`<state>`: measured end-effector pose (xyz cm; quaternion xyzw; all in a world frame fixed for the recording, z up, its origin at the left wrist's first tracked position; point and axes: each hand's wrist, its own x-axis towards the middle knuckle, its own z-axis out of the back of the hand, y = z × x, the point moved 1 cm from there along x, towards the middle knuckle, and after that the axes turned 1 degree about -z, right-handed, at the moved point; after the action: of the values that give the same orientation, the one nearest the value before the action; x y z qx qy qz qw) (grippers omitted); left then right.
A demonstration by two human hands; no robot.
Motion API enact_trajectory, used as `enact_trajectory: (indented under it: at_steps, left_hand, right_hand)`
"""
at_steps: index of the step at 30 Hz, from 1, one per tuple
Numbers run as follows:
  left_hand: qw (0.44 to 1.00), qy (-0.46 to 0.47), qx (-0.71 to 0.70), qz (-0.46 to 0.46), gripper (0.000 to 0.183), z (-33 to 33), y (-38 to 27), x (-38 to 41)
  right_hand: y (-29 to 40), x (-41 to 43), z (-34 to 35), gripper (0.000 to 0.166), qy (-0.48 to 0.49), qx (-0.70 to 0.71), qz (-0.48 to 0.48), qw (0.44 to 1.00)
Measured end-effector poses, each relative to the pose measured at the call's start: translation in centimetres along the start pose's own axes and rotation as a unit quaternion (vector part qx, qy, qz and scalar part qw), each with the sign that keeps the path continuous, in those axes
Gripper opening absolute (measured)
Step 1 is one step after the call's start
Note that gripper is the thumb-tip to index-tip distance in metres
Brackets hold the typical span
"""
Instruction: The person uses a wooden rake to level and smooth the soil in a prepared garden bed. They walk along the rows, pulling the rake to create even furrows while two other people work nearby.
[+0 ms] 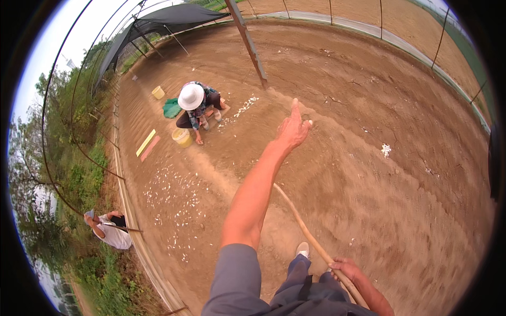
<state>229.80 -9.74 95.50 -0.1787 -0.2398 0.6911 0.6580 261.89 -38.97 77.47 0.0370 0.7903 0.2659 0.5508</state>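
Note:
My left arm reaches out over the soil (pixel 348 189), and my left hand (pixel 293 128) holds nothing. Its index finger points away from me, the thumb stands apart and the other fingers look curled. Low at the right, my right hand (pixel 346 270) is wrapped around a long, slightly bent wooden pole (pixel 302 225). The pole slants across in front of my legs, and its upper end in view passes behind my left forearm. Beyond my left hand a rusty metal post (pixel 249 45) stands in the ground.
A person in a white hat (pixel 191 96) crouches beside a yellow bucket (pixel 182 137) and green netting (pixel 172 108). Yellow and pink strips (pixel 146 142) lie nearby. White pieces (pixel 178 197) are scattered on the soil; a small pile (pixel 386 150) lies right. Another person (pixel 112 231) sits past the left border.

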Motion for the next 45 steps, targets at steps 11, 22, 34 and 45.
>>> enact_trajectory:
  at_steps: [11,22,34,45]
  left_hand:
    - [0.982,0.111,-0.153,-0.010,0.083,-7.2,-2.7,-2.4]
    - [0.914,0.274,-0.213,-0.210,0.082,-15.2,-26.5,-5.8]
    - [0.800,0.513,-0.114,-0.289,0.036,-22.9,-25.5,-19.1]
    - [0.895,0.371,-0.247,0.000,0.036,-25.6,-5.6,-32.8]
  right_hand:
    - [1.0,-0.1,1.0,0.053,0.041,-0.072,0.044,0.996]
    - [-1.2,0.1,-0.7,0.033,-0.018,-0.057,0.120,0.991]
    - [-4.5,0.6,0.4,0.029,0.004,0.005,0.103,0.995]
    - [-2.1,-0.9,0.3,0.024,0.037,-0.066,0.073,0.994]
